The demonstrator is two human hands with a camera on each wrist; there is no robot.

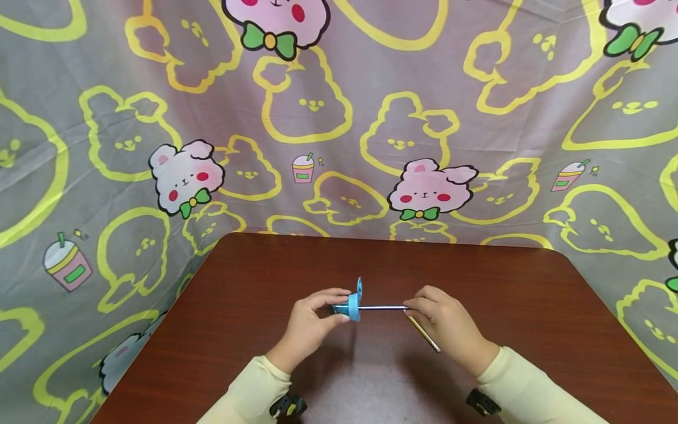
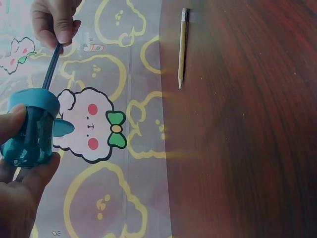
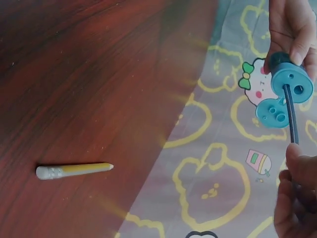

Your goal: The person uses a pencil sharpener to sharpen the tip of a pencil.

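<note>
My left hand [image 1: 308,321] grips a blue pencil sharpener [image 2: 30,129] with a see-through container, thumb on one side and fingers on the other. Its round flip lid [image 3: 272,113] hangs open at the side of the cap, and the cap's face has several holes. A thin dark pencil [image 3: 291,116] runs into one hole, its tip hidden inside. The far part of this pencil is pinched between thumb and fingers of my right hand [image 1: 447,321]. A yellow pencil [image 2: 183,49] with a whitish eraser end lies on the table, just under the right hand in the head view.
The dark reddish-brown wooden table [image 1: 254,277] stretches below both hands. A grey cloth [image 1: 339,159] with yellow outlines and cartoon bunnies hangs behind and at the sides. Both wrists carry small black devices [image 1: 483,402].
</note>
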